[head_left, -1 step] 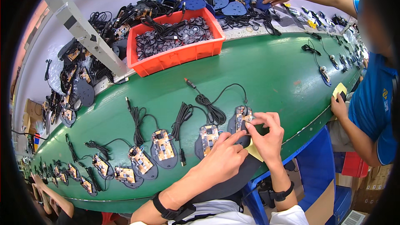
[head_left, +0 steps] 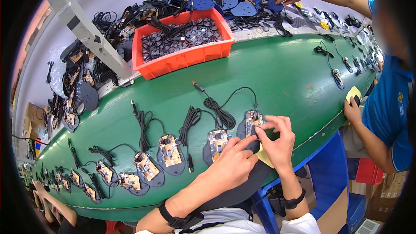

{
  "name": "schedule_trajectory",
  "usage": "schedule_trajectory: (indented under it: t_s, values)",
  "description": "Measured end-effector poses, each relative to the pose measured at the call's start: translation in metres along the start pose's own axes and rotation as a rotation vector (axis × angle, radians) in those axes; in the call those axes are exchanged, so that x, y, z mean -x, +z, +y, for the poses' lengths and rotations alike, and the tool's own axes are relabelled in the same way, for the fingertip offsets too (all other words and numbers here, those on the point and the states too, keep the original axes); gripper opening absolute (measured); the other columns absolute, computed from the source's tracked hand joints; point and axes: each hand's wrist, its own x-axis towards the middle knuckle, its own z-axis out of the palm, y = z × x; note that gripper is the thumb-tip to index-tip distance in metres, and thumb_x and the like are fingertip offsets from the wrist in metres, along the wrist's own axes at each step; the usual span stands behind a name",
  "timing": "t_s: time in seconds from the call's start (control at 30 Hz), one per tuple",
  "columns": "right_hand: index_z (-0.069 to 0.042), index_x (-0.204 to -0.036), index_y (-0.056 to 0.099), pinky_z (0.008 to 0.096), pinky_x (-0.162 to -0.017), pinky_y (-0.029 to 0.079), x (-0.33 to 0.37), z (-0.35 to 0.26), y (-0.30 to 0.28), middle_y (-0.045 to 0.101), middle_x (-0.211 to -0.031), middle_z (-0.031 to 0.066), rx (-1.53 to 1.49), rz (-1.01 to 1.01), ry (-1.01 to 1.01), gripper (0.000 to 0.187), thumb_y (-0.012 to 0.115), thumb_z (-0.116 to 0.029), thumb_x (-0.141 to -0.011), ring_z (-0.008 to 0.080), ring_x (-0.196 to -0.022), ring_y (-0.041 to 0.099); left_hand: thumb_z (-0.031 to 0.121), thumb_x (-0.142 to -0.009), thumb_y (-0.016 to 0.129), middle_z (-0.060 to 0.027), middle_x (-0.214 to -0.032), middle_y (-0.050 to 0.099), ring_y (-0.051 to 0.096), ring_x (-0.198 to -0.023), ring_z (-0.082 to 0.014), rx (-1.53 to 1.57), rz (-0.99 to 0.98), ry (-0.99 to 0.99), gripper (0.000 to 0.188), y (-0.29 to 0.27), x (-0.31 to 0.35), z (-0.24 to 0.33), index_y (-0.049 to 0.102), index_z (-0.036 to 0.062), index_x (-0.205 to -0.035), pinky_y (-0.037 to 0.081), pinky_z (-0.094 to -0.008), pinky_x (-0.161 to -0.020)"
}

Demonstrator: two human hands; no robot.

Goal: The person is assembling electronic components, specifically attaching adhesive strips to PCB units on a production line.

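Note:
An opened computer mouse, a dark base with a tan circuit board and a black cable, lies on the green conveyor belt in front of me. My left hand is closed at its near end, index finger reaching to the base, other fingers curled. My right hand pinches at the board's right side, thumb and fingertips together; whatever is between them is too small or hidden to name. A yellow pad shows below the two hands. Just left of them lies another open mouse, partly behind my left hand.
More open mice with coiled cables line the conveyor belt to the left. An orange bin of small clear-and-black wheels stands at the far side. Heaped mouse parts lie behind it. A co-worker in blue reaches across at right.

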Motion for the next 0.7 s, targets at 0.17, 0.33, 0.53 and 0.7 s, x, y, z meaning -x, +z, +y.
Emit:
schedule_trajectory:
  t_s: [0.17,0.33,0.53,0.7]
  values:
    - [-0.005,-0.101,0.074,0.0316,-0.069,0.047,-0.003,0.004,0.005,0.074,-0.086,0.0028,-0.035,0.036,0.005,0.025,0.082,-0.002,-0.078,0.0180,-0.088,0.062,0.001,-0.076,0.071,-0.0136,-0.088,0.072,0.059,-0.128,-0.0346,0.015,0.011,-0.011,0.015,0.001,0.002,-0.001,0.075,0.0002,-0.090,0.045,-0.0496,-0.101]
    - [-0.004,-0.102,0.072,0.0295,-0.067,0.046,-0.004,0.010,-0.002,0.070,-0.088,0.0051,-0.068,0.056,0.062,0.023,0.080,-0.002,-0.080,0.0157,-0.079,0.061,0.001,-0.076,0.070,-0.0139,-0.088,0.072,0.057,-0.131,-0.0344,0.052,-0.008,-0.022,0.015,0.003,0.001,-0.001,0.075,-0.0004,-0.091,0.043,-0.0507,-0.103]
    - [-0.003,-0.102,0.072,0.0335,-0.073,0.048,-0.006,0.008,-0.010,0.067,-0.096,0.0070,0.100,-0.091,0.035,0.024,0.080,-0.007,-0.080,0.0211,-0.088,0.061,0.001,-0.077,0.069,-0.0152,-0.089,0.073,0.056,-0.132,-0.0362,0.004,0.004,-0.007,0.014,-0.001,0.002,0.005,0.073,-0.0016,-0.091,0.041,-0.0519,-0.107]
    - [-0.003,-0.104,0.071,0.0382,-0.082,0.050,-0.005,0.009,0.000,0.064,-0.101,0.0104,0.078,-0.122,0.034,0.024,0.077,-0.003,-0.080,0.0276,-0.094,0.060,0.001,-0.076,0.069,-0.0162,-0.089,0.072,0.056,-0.132,-0.0389,0.053,-0.002,-0.033,0.014,0.004,0.002,-0.003,0.073,-0.0015,-0.089,0.040,-0.0534,-0.108]
